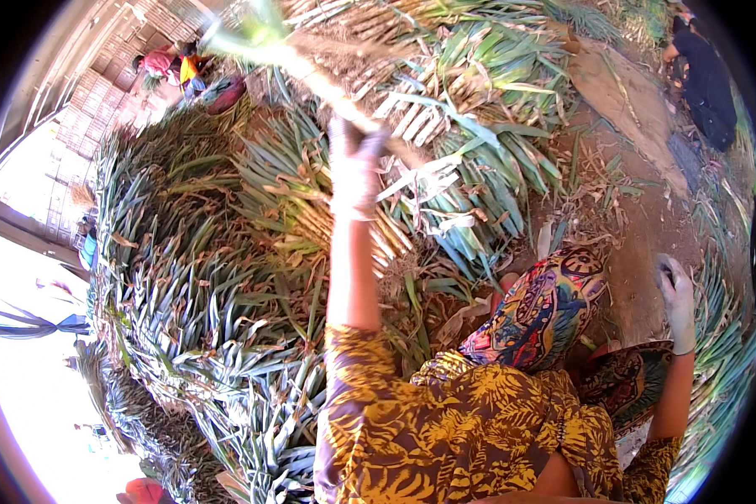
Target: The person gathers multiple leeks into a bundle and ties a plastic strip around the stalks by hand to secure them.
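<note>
My left hand (357, 160), in a pale glove, reaches forward over the heap. Its fingers are closed round a leek (319, 80), a pale stalk with green leaves, blurred by motion and slanting up to the left. Beneath that hand lies a bunch of leeks (311, 210) with pale stalks toward me. Just right of it rests another leafy bunch (479, 197). My right hand (676, 298), also gloved, is raised beside my knee at the right. Its fingers are loosely bent and apart, and nothing shows in them.
A large pile of leeks (202, 286) curves along my left side. More leeks (722, 378) lie at the right edge. Brown sheeting (626, 109) covers ground at the far right, near a person in dark clothes (706, 80). Other people (172, 67) are at the far left.
</note>
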### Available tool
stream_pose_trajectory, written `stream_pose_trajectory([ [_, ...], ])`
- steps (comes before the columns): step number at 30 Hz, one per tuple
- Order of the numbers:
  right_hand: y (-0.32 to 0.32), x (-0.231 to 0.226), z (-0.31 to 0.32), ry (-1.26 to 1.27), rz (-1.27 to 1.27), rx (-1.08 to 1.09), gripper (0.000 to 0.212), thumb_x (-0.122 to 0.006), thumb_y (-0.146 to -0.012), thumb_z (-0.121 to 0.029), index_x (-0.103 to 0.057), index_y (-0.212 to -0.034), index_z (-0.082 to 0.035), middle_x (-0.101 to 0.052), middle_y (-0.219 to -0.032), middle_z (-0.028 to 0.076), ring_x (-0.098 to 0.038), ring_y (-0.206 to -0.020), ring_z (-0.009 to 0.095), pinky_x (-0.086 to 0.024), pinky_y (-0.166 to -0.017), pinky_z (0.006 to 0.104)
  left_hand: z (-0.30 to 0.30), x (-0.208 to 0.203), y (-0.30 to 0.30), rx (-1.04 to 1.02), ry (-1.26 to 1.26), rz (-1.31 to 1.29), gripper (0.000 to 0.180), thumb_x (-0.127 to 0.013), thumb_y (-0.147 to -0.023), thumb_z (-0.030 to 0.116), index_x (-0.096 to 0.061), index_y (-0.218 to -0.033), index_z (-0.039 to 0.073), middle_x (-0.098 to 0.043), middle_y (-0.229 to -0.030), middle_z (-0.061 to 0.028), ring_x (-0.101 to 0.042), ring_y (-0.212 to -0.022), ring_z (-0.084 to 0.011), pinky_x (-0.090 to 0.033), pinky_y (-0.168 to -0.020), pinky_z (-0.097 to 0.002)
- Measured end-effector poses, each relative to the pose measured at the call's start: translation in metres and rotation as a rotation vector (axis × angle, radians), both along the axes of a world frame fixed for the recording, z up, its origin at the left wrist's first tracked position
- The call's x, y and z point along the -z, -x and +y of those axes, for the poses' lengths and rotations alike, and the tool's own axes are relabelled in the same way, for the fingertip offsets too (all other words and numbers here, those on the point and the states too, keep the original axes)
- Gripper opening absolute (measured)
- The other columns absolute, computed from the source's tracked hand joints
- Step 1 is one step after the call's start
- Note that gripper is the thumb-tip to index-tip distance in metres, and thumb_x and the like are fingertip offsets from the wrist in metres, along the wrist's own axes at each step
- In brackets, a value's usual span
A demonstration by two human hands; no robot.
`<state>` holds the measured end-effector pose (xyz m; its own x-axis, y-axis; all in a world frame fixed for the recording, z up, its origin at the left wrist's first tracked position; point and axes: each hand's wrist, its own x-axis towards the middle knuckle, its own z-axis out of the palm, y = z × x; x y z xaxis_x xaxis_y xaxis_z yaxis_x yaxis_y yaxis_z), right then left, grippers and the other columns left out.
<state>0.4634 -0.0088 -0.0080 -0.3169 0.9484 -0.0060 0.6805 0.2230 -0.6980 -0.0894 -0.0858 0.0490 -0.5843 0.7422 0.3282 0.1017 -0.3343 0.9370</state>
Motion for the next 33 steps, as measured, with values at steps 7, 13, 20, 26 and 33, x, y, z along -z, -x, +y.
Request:
stream_pose_trajectory([
  [7, -0.024, 0.042, 0.013, -0.042, -0.148, -0.007, 0.035, -0.059, -0.090, -0.013, -0.057, -0.121, 0.003, -0.064, -0.104, 0.011, -0.061, -0.091, 0.020, -0.048, -0.082, 0.0307, -0.150, 0.195, 0.220, -0.537, 0.270, -0.290, 0.062, -0.061, -0.085, -0.003, -0.041, -0.141, 0.013, -0.056, -0.077, -0.0007, -0.045, -0.052, -0.0069, -0.037, -0.044, -0.0227],
  [13, -0.027, 0.040, 0.004, 0.005, -0.303, -0.046, 0.029, -0.062, -0.088, -0.012, -0.061, -0.113, 0.003, -0.066, -0.097, 0.017, -0.065, -0.089, 0.024, -0.049, -0.080, 0.0335, -0.186, 0.331, 0.224, -0.731, 1.093, -0.340, 0.066, -0.059, -0.095, 0.009, -0.026, -0.152, 0.014, -0.045, -0.135, -0.0133, -0.047, -0.111, -0.0290, -0.045, -0.088, -0.0438],
  [20, -0.015, 0.034, 0.015, -0.007, -0.404, -0.142, 0.032, -0.063, -0.085, -0.018, -0.061, -0.110, 0.002, -0.066, -0.095, 0.019, -0.066, -0.086, 0.032, -0.051, -0.079, 0.0385, -0.210, 0.371, 0.234, -0.573, 0.868, -0.442, 0.071, -0.059, -0.096, 0.016, -0.020, -0.154, 0.026, -0.049, -0.141, -0.0121, -0.059, -0.110, -0.0299, -0.051, -0.077, -0.0467],
  [26, 0.012, 0.094, 0.047, 0.283, -0.412, -0.177, 0.044, -0.059, -0.086, -0.028, -0.060, -0.119, 0.001, -0.066, -0.107, 0.024, -0.062, -0.103, 0.038, -0.049, -0.091, 0.0420, -0.145, 0.233, 0.162, -0.873, 1.398, 0.579, 0.094, -0.075, -0.082, 0.027, -0.016, -0.152, 0.005, -0.023, -0.148, -0.0281, -0.041, -0.128, -0.0398, -0.044, -0.101, -0.0486],
  [33, 0.016, 0.172, 0.062, 0.394, -0.582, -0.299, 0.051, -0.061, -0.087, -0.034, -0.057, -0.126, -0.002, -0.066, -0.106, 0.024, -0.062, -0.103, 0.038, -0.049, -0.090, 0.0433, 0.011, 0.146, 0.113, -0.336, 0.789, 0.956, 0.055, -0.069, -0.085, 0.023, -0.050, -0.134, 0.006, -0.046, -0.132, -0.0170, -0.049, -0.123, -0.0352, -0.046, -0.100, -0.0463],
])
